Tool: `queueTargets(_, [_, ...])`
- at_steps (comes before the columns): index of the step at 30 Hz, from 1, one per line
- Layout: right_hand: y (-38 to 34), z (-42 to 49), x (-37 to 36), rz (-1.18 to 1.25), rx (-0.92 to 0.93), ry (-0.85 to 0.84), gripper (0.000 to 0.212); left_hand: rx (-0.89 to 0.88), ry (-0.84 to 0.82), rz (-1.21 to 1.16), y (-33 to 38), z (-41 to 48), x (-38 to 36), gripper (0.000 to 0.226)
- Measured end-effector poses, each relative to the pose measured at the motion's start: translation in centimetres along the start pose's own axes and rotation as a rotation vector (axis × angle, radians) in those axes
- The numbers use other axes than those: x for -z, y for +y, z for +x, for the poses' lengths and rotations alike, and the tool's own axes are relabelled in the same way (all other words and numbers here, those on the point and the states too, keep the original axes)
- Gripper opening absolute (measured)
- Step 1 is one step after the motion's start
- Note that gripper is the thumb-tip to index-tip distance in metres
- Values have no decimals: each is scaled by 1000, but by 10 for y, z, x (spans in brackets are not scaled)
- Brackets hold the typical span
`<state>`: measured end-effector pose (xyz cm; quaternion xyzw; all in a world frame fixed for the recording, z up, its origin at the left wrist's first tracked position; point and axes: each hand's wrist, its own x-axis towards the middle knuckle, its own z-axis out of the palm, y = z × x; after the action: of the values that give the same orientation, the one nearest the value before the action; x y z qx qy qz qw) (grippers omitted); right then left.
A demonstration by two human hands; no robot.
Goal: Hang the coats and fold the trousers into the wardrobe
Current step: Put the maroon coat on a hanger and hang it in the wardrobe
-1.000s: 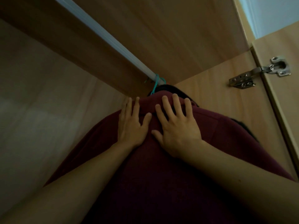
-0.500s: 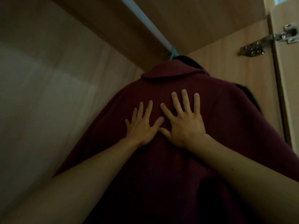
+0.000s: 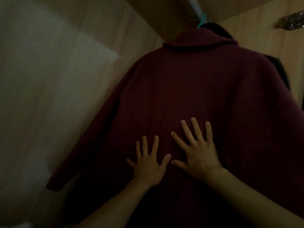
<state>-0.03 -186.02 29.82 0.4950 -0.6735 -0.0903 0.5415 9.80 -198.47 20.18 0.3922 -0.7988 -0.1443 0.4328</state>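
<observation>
Coat: maroon coat (image 3: 205,89) hangs lengthwise from the rail (image 3: 195,5).
Hands: left hand (image 3: 148,165) and right hand (image 3: 199,155) lie flat, fingers spread, mid-back, side by side.

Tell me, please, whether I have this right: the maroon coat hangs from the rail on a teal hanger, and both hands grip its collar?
Only the grip is wrong. The head view shows the left hand and right hand lying flat, fingers spread, on the back of the maroon coat, below its collar. It hangs from the rail on a teal hanger.
</observation>
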Motion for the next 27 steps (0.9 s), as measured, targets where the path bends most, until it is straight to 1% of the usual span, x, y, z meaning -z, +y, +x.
queueTargets(3, [-2, -4, -1, -50, 26, -31, 93, 16, -177, -109, -16, -8, 0, 78])
queueTargets(5, [-9, -9, 6, -29, 23, -34, 94, 3, -225, -88, -24, -15, 13, 81])
queueTargets(7, [-18, -20, 13, 36, 26, -47, 93, -15, -236, -36, -29, -28, 27, 82])
queueTargets(12, [-33, -42, 30, 179, 11, -25, 88, -65, -126, 193, -37, -59, 60, 80])
queueTargets(17, [-42, -60, 53, 246, -1, -26, 86, -115, -62, 270, -42, -93, 96, 79])
queueTargets(23, [-62, -86, 82, 319, 31, -16, 86, -102, -30, 314, -51, -138, 126, 77])
queueTargets(27, [-74, -98, 104, 383, 60, 58, 85, -80, 17, 424, -48, -167, 151, 78])
